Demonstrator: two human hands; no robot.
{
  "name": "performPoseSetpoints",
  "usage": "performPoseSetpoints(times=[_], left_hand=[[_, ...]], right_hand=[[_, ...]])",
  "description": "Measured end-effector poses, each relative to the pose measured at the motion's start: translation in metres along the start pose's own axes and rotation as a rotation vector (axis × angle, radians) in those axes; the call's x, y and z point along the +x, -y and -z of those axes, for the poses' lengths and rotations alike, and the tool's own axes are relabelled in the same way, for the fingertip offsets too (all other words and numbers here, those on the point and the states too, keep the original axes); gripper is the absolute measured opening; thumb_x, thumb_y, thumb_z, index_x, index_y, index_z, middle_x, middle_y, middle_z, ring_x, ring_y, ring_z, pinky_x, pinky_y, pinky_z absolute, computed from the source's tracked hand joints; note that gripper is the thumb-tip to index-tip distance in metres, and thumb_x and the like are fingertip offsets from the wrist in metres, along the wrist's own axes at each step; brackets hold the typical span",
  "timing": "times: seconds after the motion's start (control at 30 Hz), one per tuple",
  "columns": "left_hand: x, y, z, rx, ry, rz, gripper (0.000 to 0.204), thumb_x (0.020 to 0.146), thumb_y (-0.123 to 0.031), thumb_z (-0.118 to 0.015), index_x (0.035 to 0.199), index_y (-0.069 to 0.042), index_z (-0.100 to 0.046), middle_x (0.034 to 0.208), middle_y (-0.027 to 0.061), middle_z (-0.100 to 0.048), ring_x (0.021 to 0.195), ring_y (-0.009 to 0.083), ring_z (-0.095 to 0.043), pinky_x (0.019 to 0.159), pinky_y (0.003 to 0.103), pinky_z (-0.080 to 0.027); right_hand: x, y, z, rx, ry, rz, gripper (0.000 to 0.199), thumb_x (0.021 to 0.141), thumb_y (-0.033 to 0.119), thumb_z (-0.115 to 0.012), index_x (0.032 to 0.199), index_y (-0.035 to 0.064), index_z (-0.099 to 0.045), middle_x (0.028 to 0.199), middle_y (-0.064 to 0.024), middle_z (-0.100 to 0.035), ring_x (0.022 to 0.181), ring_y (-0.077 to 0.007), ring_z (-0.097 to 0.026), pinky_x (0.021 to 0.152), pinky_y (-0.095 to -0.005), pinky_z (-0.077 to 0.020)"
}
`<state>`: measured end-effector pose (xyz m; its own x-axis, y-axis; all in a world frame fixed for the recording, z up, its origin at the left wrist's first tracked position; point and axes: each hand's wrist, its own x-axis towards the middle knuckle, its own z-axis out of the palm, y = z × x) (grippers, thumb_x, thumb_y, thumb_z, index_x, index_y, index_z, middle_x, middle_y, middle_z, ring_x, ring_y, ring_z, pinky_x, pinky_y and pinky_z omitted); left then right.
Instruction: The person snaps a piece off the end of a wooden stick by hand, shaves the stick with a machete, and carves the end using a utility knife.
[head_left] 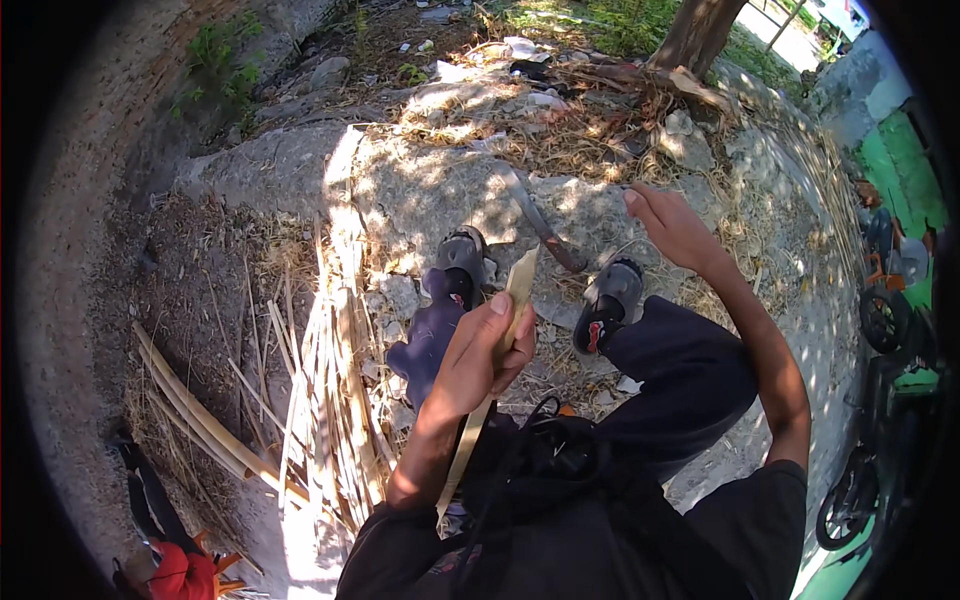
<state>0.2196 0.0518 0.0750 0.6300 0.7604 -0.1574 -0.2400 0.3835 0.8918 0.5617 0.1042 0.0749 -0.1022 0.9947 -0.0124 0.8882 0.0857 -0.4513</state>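
Note:
My left hand (474, 358) is wrapped round a flat, pale bamboo strip (519, 283). The strip's ragged upper end sticks out above my thumb, and its long lower part slants down past my wrist toward my lap. Raised out to the right, my right hand (672, 230) has its thumb and fingers pinched together. Whether something thin is between them is too small to tell. A long-bladed knife (530, 208) with a dark handle end lies on the ground between and beyond my shoes (614, 290), apart from both hands.
A heap of split bamboo strips (335, 400) lies to my left, beside thicker curved poles (200, 425). Dry shavings and litter surround a tree trunk (697, 38) ahead. Parked motorcycles (850, 498) stand at the right. A person in red (182, 572) is at the lower left.

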Motion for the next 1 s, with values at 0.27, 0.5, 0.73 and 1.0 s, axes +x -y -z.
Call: performPoseSetpoints(times=[0.27,0.5,0.73,1.0], left_hand=[[0.014,0.004,0.001,-0.090,0.011,0.072,0.051,0.114,-0.054,-0.032,0.091,-0.011,-0.048,0.065,-0.0023,-0.040,0.047,0.0057,-0.032,0.041,0.024,-0.025],[0.022,0.010,-0.004,-0.062,0.059,0.025,0.051,0.113,-0.058,-0.033,0.095,-0.012,-0.045,0.068,-0.0018,-0.039,0.050,0.0059,-0.031,0.042,0.023,-0.024],[0.021,0.013,-0.014,0.036,-0.018,-0.015,0.046,0.116,-0.050,-0.031,0.098,-0.010,-0.044,0.073,-0.0030,-0.039,0.056,0.0043,-0.031,0.048,0.023,-0.024],[0.022,0.018,-0.015,0.102,-0.084,-0.047,0.039,0.118,-0.038,-0.033,0.097,-0.008,-0.047,0.075,-0.0041,-0.040,0.060,0.0045,-0.031,0.053,0.024,-0.025]], right_hand=[[-0.015,0.093,0.010,0.249,-0.096,0.373,0.032,0.111,0.033,-0.052,0.113,0.0016,-0.059,0.071,-0.0180,-0.064,0.064,-0.0402,-0.063,0.062,-0.0498,-0.0451],[-0.029,0.110,0.008,0.000,-0.033,0.414,0.031,0.110,0.036,-0.054,0.108,0.0053,-0.054,0.073,-0.0172,-0.067,0.065,-0.0420,-0.067,0.054,-0.0499,-0.0480],[-0.028,0.109,0.003,-0.016,-0.027,0.455,0.031,0.109,0.036,-0.055,0.106,0.0053,-0.053,0.069,-0.0152,-0.067,0.061,-0.0405,-0.066,0.051,-0.0486,-0.0487],[-0.025,0.106,-0.005,-0.053,-0.053,0.495,0.033,0.109,0.037,-0.056,0.105,0.0045,-0.054,0.067,-0.0130,-0.066,0.058,-0.0375,-0.066,0.048,-0.0474,-0.0477]])
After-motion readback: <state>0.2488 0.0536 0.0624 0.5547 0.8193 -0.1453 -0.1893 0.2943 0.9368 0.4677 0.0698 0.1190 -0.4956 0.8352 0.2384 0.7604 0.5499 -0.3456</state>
